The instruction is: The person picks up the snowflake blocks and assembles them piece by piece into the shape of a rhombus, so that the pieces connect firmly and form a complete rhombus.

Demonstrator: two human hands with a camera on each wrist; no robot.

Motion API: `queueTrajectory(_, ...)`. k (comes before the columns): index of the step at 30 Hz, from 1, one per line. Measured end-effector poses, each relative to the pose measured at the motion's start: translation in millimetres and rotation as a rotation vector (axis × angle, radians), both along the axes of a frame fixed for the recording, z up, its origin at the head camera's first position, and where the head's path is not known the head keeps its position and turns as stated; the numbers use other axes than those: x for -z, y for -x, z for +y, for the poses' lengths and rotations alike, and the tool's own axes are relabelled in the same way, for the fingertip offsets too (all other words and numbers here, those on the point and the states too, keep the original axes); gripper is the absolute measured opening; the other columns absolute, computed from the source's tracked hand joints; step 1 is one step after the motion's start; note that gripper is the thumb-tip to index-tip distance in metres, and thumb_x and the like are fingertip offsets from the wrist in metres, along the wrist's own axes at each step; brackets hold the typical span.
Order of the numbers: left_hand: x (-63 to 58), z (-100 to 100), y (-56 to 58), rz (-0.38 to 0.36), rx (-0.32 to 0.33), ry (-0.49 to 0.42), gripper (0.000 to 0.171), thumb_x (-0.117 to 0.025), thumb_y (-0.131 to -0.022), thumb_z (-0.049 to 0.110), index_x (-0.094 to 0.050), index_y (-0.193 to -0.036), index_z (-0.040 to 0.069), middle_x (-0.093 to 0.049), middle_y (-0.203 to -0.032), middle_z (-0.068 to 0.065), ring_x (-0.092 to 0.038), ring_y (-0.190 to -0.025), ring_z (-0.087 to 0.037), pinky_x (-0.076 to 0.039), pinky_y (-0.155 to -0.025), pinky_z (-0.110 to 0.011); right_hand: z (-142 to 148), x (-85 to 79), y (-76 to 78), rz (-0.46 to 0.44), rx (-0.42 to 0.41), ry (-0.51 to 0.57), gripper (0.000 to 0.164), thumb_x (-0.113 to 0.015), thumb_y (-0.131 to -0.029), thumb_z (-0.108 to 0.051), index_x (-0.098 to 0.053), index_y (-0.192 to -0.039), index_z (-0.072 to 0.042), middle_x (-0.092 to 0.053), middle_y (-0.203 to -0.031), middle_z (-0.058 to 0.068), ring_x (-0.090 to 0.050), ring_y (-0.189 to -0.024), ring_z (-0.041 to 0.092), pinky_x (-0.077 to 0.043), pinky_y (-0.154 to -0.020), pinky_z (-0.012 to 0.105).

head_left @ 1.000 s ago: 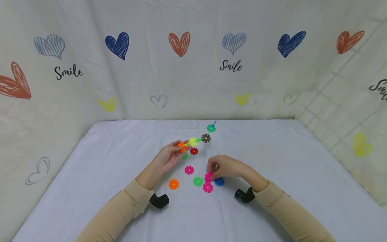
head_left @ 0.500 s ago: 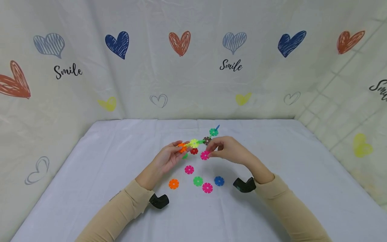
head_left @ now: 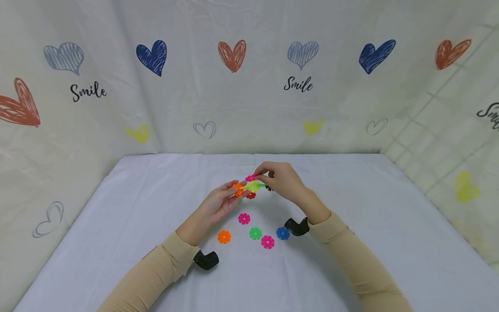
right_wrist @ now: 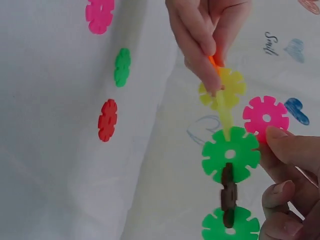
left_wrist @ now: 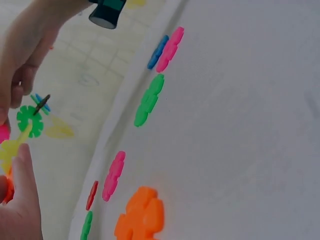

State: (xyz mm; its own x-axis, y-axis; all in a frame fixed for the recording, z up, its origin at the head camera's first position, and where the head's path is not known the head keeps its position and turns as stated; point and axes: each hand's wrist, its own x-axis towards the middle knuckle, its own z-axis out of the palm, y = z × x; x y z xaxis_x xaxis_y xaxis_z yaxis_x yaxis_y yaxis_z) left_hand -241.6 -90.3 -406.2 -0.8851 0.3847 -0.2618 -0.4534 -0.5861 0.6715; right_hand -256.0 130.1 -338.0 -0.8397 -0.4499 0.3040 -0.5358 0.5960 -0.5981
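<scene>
My left hand (head_left: 219, 204) pinches the orange snowflake disc (head_left: 238, 190) at the near end of a chain of slotted plastic discs. From there the chain runs through a yellow disc (head_left: 253, 186), a green disc (right_wrist: 212, 155) and a brown disc (right_wrist: 228, 196), with more green and blue at the far end. In the head view, my right hand (head_left: 286, 181) covers much of that far part. Between its thumb and fingers it holds a pink snowflake disc (right_wrist: 266, 119), close beside the yellow and green discs. The chain is raised above the table.
Loose discs lie on the white tablecloth (head_left: 156, 182): orange (head_left: 224, 237), green (head_left: 255, 233), blue (head_left: 283, 233), red (head_left: 251, 196) and two pink, one the nearer pink disc (head_left: 267, 242). Another green disc is partly behind the left hand. A heart-printed curtain (head_left: 257, 104) stands behind.
My right hand has lifted a pink disc from the table pile and brought it up and leftward to the chain. The left hand has stayed nearly still with the chain.
</scene>
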Motion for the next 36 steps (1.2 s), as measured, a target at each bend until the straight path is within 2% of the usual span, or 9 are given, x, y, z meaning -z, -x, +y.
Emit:
queueTrajectory(5, 0.2, 0.6, -0.8, -0.005, -0.013, 0.018, 0.049, -0.040, -0.111, 0.005, -0.027, -0.157, 0.001, -0.044, -0.149, -0.018, -0.071, -0.104, -0.022, -0.051, -0.097, -0.027, -10.1, 5.8, 6.5, 0.080, 0.008, -0.122, 0.011, -0.077, -0.093, -0.010, -0.078, -0.104, -0.010, -0.076, -0.099, 0.002, -0.052, -0.067, 0.016, -0.043, -0.058, 0.027)
queueTrajectory(8, 1.6, 1.8, 0.0, -0.009, -0.027, 0.033, 0.039, -0.042, -0.110, 0.006, -0.037, -0.148, 0.001, -0.047, -0.144, -0.018, -0.072, -0.102, -0.021, -0.053, -0.093, -0.025, -14.9, 5.8, 8.3, 0.126, 0.010, -0.186, 0.010, -0.077, -0.093, -0.011, -0.078, -0.103, -0.011, -0.077, -0.099, 0.002, -0.057, -0.078, 0.019, -0.047, -0.066, 0.029)
queueTrajectory(11, 1.8, 2.8, -0.5, -0.013, -0.034, 0.030, 0.036, -0.044, -0.110, 0.006, -0.038, -0.145, 0.001, -0.047, -0.144, -0.018, -0.072, -0.102, -0.022, -0.053, -0.093, -0.025, -17.0, 5.1, 9.5, 0.141, 0.000, -0.227, 0.010, -0.078, -0.092, -0.010, -0.078, -0.102, -0.011, -0.077, -0.098, 0.002, -0.060, -0.085, 0.022, -0.049, -0.070, 0.031)
queueTrajectory(17, 1.4, 3.0, -1.6, -0.016, -0.034, 0.033, 0.048, -0.045, -0.110, 0.008, -0.030, -0.155, 0.001, -0.045, -0.148, -0.019, -0.072, -0.102, -0.021, -0.054, -0.092, -0.024, -15.8, 4.4, 12.3, 0.124, -0.046, -0.250, 0.010, -0.079, -0.091, -0.009, -0.078, -0.101, -0.011, -0.076, -0.097, 0.002, -0.060, -0.087, 0.021, -0.048, -0.071, 0.029)
queueTrajectory(23, 2.8, 3.3, -2.7, -0.021, -0.040, 0.045, 0.049, -0.045, -0.110, 0.008, -0.030, -0.156, 0.000, -0.044, -0.150, -0.020, -0.072, -0.103, -0.022, -0.053, -0.092, -0.024, -15.0, 4.5, 15.3, 0.097, -0.067, -0.263, 0.013, -0.078, -0.091, -0.009, -0.078, -0.104, -0.010, -0.076, -0.099, 0.002, -0.060, -0.088, 0.021, -0.050, -0.072, 0.029)
queueTrajectory(29, 3.9, 5.0, -2.3, -0.039, -0.052, 0.038, 0.048, -0.045, -0.110, 0.008, -0.031, -0.156, 0.000, -0.046, -0.148, -0.019, -0.072, -0.104, -0.024, -0.052, -0.094, -0.025, -13.8, 5.0, 18.4, 0.082, -0.102, -0.256, 0.012, -0.077, -0.092, -0.007, -0.078, -0.103, -0.008, -0.076, -0.097, 0.003, -0.066, -0.094, 0.022, -0.055, -0.082, 0.034)
queueTrajectory(36, 3.0, 6.7, -2.3, -0.040, -0.053, 0.048, 0.049, -0.046, -0.110, 0.008, -0.031, -0.156, 0.000, -0.047, -0.146, -0.020, -0.071, -0.104, -0.025, -0.051, -0.096, -0.027, -12.7, 3.0, 17.9, 0.090, -0.128, -0.280, 0.013, -0.076, -0.093, -0.006, -0.079, -0.105, -0.009, -0.076, -0.095, 0.000, -0.067, -0.090, 0.020, -0.056, -0.080, 0.032)
